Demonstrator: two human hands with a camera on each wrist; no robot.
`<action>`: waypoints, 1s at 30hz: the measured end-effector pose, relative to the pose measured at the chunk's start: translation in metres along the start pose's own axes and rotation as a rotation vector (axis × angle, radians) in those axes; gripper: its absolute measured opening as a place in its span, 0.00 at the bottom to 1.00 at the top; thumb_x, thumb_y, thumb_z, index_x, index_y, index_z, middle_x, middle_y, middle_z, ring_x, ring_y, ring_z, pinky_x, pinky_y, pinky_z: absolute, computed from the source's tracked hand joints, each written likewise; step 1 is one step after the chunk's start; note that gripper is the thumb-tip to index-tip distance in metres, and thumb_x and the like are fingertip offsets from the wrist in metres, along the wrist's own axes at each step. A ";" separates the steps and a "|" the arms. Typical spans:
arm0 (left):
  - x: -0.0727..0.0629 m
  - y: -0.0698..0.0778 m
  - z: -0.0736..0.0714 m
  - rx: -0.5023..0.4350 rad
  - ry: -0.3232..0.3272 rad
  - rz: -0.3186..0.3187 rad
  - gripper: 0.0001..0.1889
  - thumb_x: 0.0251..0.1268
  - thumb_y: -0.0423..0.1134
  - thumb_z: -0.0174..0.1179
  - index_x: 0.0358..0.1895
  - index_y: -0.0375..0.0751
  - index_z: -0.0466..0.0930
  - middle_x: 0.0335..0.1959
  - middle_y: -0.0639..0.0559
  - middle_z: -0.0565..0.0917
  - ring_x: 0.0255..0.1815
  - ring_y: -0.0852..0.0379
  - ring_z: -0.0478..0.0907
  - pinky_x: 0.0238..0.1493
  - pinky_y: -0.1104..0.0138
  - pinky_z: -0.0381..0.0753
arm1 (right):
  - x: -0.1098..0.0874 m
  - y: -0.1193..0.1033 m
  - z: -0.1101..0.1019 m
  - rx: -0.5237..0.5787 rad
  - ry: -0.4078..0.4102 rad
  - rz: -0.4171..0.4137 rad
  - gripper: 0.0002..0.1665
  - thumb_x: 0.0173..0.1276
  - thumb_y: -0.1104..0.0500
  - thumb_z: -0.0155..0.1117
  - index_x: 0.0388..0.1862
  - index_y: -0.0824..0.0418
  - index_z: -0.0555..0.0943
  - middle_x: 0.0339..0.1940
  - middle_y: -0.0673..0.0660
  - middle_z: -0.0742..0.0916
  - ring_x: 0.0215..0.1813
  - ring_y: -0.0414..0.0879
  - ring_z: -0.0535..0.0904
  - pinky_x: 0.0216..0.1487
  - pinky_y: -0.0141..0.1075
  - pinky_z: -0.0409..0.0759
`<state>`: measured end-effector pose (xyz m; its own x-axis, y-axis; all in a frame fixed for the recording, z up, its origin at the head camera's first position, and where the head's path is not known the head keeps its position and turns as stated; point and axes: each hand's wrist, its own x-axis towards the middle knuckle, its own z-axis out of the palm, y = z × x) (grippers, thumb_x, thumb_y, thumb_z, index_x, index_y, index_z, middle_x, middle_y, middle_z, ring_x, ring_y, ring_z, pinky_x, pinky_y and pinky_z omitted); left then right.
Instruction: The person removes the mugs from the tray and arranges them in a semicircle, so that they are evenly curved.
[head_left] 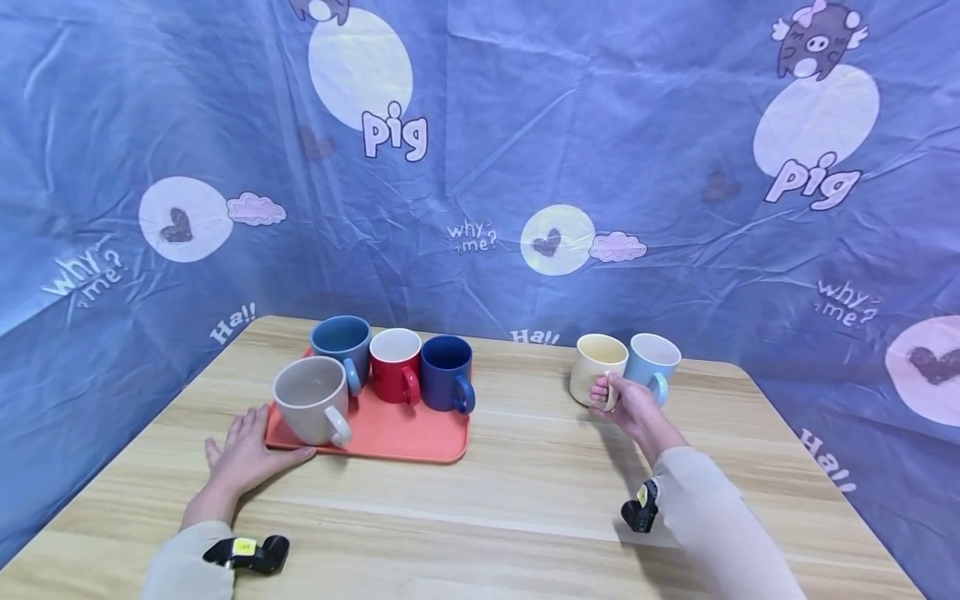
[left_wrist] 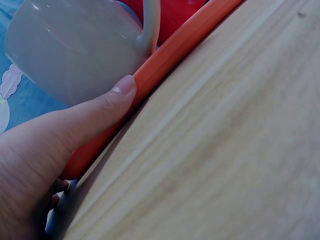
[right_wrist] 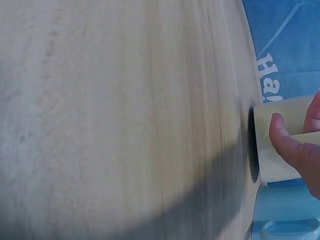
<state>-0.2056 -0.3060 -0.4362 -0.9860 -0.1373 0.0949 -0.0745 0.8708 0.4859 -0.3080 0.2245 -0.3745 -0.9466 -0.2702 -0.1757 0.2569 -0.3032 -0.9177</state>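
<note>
At the right, my right hand (head_left: 628, 406) grips the handle of a cream mug (head_left: 596, 360), with the thumb and fingers at the handle. The mug is upright, and a dark shadow lines its base in the right wrist view. Close beside it stands a light blue mug (head_left: 655, 354). My left hand (head_left: 243, 454) rests at the near left corner of an orange tray (head_left: 405, 433), its fingers spread along the left side and its thumb (left_wrist: 117, 92) against the front rim. On the tray, a grey mug (head_left: 307, 396) stands closest to that hand.
Behind the grey mug, a teal mug (head_left: 341, 340), a red mug (head_left: 393, 367) and a dark blue mug (head_left: 444, 375) stand in a row on the tray. The wooden table (head_left: 517, 500) ends at a blue printed cloth (head_left: 487, 167) at the back and sides.
</note>
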 end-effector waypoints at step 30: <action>0.001 0.000 -0.001 0.000 -0.008 -0.013 0.63 0.32 0.72 0.56 0.63 0.25 0.41 0.60 0.22 0.45 0.61 0.29 0.35 0.46 0.37 0.17 | 0.001 0.001 -0.008 0.015 0.121 -0.035 0.25 0.71 0.59 0.31 0.22 0.61 0.74 0.21 0.53 0.82 0.29 0.42 0.79 0.39 0.40 0.74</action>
<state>-0.2059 -0.3066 -0.4355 -0.9861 -0.1450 0.0813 -0.0877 0.8689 0.4871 -0.3102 0.2317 -0.3786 -0.9715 -0.1474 -0.1859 0.2250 -0.3242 -0.9189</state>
